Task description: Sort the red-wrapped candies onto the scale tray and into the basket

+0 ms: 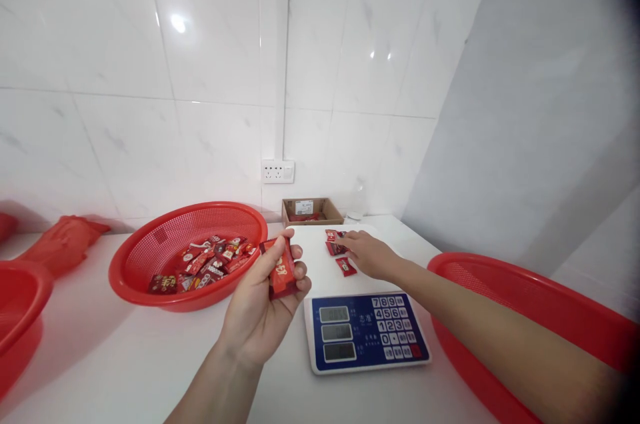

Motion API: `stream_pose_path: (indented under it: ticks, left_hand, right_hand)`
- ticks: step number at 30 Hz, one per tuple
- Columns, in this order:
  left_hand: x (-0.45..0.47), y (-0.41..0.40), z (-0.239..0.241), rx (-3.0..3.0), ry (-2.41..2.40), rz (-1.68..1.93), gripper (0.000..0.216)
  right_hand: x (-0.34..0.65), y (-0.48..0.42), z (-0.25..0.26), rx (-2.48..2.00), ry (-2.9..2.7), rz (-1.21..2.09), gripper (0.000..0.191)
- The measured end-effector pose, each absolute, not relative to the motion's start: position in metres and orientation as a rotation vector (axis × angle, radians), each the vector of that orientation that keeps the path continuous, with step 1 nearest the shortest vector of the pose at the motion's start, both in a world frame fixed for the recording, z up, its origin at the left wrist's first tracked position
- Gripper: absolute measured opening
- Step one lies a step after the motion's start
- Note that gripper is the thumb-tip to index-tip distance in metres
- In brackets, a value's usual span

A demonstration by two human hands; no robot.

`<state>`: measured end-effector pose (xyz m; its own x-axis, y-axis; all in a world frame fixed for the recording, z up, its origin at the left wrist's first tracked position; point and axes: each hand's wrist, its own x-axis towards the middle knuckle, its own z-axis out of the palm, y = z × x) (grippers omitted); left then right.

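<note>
My left hand (264,301) holds a few red candy packets (281,271) in front of a red mesh basket (145,254) that has several red wrapped candies (205,264) in it. My right hand (367,254) reaches over the white platform of an electronic scale (367,331), fingers resting on small red packets (334,242) lying there. Another red packet (346,267) lies just in front of that hand. Whether the fingers pinch a packet I cannot tell.
A small cardboard box (313,211) stands against the tiled wall under a wall socket (278,171). A large red basket (530,317) sits at right, another red basin (20,297) at the left edge, and a red bag (63,241) lies behind it.
</note>
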<state>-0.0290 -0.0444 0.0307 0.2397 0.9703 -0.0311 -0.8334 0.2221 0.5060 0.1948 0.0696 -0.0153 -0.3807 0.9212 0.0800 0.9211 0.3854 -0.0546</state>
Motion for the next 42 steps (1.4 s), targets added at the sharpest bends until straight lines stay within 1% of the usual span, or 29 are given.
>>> stream_pose_path:
  ticks: [2,5,15,22,24,30,32,36,42]
  left_hand:
    - [-0.029,-0.044,0.030,0.432,0.372,1.285,0.012]
    - [-0.029,-0.044,0.031,0.434,0.362,1.286,0.011]
    - [-0.027,-0.045,0.030,0.424,0.384,1.281,0.013]
    - [-0.028,-0.046,0.030,0.432,0.372,1.281,0.012]
    - [-0.028,-0.046,0.030,0.432,0.370,1.282,0.012]
    - [-0.028,-0.045,0.028,0.442,0.351,1.276,0.012]
    - [-0.027,-0.044,0.028,0.440,0.356,1.274,0.012]
    - [-0.027,-0.043,0.029,0.436,0.366,1.280,0.013]
    - [-0.028,-0.042,0.030,0.430,0.359,1.294,0.012]
  right_hand:
    - [0.197,0.076,-0.017,-1.616,-2.612,-0.102,0.054]
    - [0.201,0.080,-0.021,-1.572,-2.695,-0.158,0.060]
    - [0.220,0.075,-0.020,-1.623,-2.629,-0.022,0.051]
    - [0.224,0.102,-0.017,-1.795,-2.535,-0.065,0.062]
    - [0.225,0.105,-0.018,-1.813,-2.559,-0.056,0.061]
    - [0.217,0.107,-0.016,-1.812,-2.577,-0.091,0.040]
    - [0.210,0.111,-0.015,-1.787,-2.550,-0.127,0.038]
    - [0.192,0.122,-0.016,-1.719,-2.566,-0.128,0.040]
    - [0.186,0.132,-0.023,-1.750,-2.609,-0.032,0.045]
